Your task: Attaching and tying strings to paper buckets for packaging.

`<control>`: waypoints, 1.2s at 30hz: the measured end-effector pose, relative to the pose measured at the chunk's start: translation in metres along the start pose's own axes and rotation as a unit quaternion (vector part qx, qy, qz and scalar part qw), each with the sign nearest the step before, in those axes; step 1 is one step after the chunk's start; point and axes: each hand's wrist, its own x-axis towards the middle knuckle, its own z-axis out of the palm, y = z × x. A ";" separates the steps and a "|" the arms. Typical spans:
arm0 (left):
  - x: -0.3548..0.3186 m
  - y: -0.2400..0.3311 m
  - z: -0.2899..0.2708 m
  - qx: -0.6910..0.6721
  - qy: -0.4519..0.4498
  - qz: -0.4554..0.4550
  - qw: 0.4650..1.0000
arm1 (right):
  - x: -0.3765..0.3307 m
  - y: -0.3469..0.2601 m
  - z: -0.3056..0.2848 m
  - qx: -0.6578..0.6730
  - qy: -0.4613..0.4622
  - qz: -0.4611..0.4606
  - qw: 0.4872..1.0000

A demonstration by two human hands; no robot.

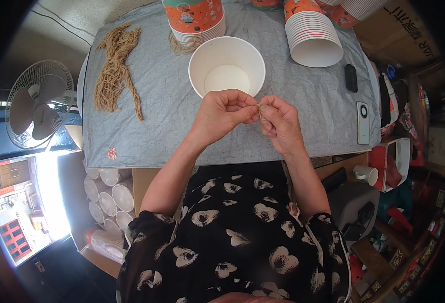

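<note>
My left hand (222, 115) and my right hand (280, 122) meet just in front of a large white paper bucket (226, 65) standing upright on the grey cloth-covered table (172, 126). Both pinch a short piece of tan twine (259, 107) between thumb and fingertips. The twine is mostly hidden by my fingers. A bundle of tan twine strands (115, 70) lies on the table's left side. A small coil of twine (184, 46) lies at the foot of a stack of orange-printed buckets (196, 19) at the back.
A tilted stack of white buckets (313, 35) lies at the back right. A small black device (351, 77) and a white phone (363, 122) rest near the right edge. An electric fan (38, 103) stands left; bucket stacks (109, 197) sit under the table. Cardboard boxes (399, 35) crowd the right.
</note>
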 end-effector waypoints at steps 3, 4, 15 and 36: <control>0.000 -0.003 0.000 0.011 0.003 0.008 1.000 | -0.001 0.001 -0.001 -0.004 -0.008 -0.007 1.000; 0.000 -0.003 0.000 0.011 0.004 0.008 1.000 | -0.001 0.001 -0.001 -0.017 -0.011 -0.014 1.000; -0.001 -0.010 -0.005 0.018 -0.004 0.035 0.999 | 0.002 -0.009 -0.006 -0.038 -0.053 -0.005 0.998; -0.003 -0.013 -0.004 0.063 0.005 0.061 0.996 | 0.002 0.002 -0.007 0.040 -0.065 0.044 0.996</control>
